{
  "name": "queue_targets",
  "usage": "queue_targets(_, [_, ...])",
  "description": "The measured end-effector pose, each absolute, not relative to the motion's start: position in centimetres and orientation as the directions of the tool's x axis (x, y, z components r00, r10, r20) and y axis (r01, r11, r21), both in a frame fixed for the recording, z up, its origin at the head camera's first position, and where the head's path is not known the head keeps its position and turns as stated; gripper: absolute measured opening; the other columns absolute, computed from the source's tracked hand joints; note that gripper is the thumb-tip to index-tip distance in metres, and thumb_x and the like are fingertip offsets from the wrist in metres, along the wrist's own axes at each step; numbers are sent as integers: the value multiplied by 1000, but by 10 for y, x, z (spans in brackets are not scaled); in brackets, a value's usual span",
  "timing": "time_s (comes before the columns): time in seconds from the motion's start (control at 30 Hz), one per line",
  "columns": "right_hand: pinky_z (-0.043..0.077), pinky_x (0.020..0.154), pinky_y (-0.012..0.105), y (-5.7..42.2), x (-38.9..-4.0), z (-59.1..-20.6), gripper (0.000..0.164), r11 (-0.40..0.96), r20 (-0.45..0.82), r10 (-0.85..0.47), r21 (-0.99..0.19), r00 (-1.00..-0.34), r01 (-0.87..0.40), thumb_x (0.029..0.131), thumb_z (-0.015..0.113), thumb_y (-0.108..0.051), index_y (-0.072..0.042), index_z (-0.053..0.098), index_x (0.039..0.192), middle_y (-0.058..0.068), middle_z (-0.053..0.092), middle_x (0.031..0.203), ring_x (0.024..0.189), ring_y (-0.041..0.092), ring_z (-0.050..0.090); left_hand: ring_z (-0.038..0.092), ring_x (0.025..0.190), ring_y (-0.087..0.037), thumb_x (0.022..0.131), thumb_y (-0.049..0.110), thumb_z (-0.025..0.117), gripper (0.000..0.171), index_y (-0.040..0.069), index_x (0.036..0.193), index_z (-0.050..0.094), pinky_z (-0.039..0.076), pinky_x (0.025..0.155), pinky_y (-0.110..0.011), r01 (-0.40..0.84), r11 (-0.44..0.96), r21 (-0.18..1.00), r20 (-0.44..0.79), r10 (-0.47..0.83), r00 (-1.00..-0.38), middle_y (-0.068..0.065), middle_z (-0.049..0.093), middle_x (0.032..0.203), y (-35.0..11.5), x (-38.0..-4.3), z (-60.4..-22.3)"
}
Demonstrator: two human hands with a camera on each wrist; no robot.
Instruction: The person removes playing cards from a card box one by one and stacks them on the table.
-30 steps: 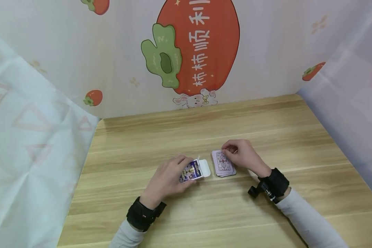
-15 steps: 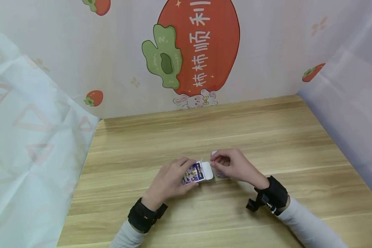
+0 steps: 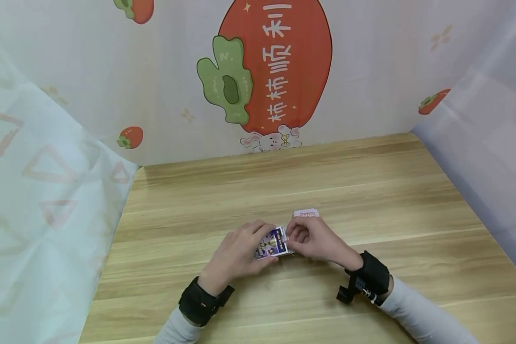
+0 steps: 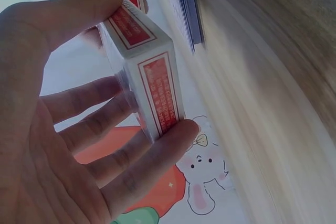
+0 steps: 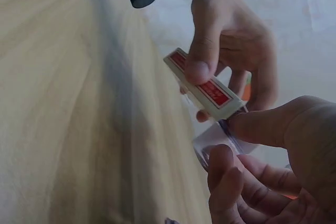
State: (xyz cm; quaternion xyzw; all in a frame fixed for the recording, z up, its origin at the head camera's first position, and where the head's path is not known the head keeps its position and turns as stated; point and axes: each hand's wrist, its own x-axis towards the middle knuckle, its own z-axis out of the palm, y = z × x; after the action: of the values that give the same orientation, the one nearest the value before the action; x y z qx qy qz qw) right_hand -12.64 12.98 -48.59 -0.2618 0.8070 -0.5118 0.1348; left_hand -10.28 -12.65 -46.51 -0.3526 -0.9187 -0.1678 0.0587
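My left hand (image 3: 236,255) grips a small playing card box (image 3: 272,244) between thumb and fingers, just above the table. Its printed face is purple and blue, while its narrow sides are white with red panels, as the left wrist view shows. My right hand (image 3: 320,241) is at the box's open end. There its thumb and curled fingers pinch the white flap (image 5: 226,134). A deck of playing cards (image 3: 306,213) lies on the table, mostly hidden behind the right hand in the head view; its edge shows in the left wrist view.
Both hands work over a wood-grain table (image 3: 198,200). A white cloth backdrop (image 3: 167,86) with a large red persimmon print stands behind it, and hanging cloth closes off the left and right sides. Each wrist wears a black strap (image 3: 202,301) with a camera.
My right hand has moved left and toward me, from the card deck to the box's flap, covering most of the deck. My left hand and the box have shifted slightly right.
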Motion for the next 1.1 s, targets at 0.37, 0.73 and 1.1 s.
queue_targets(0.37, [60,69,26,126,-127,-493,11,342,16,-553,-907,-833,-245,93,77,-3,-8,68,98,-1,70,84,75,10,68,72,109,-19,86,48,88,67,15,140,65,62,75,-34,669,697,258,218,633,-743,-1,70,129,-126,-102,-466])
queue_targets(0.73, [61,59,36,131,-130,-492,13,272,-92,-591,-958,-801,-91,100,74,-10,0,65,100,7,75,79,71,36,76,72,106,-19,85,49,88,69,14,140,64,61,75,-32,655,711,253,213,620,-755,-3,71,130,-130,-104,-464])
queue_targets(1.1, [62,63,56,135,-135,-484,13,245,-172,-605,-969,-778,23,106,64,-9,1,58,105,23,78,87,71,35,77,70,97,-14,84,46,90,69,13,140,64,59,73,-29,637,729,252,209,602,-771,-3,72,126,-133,-107,-464])
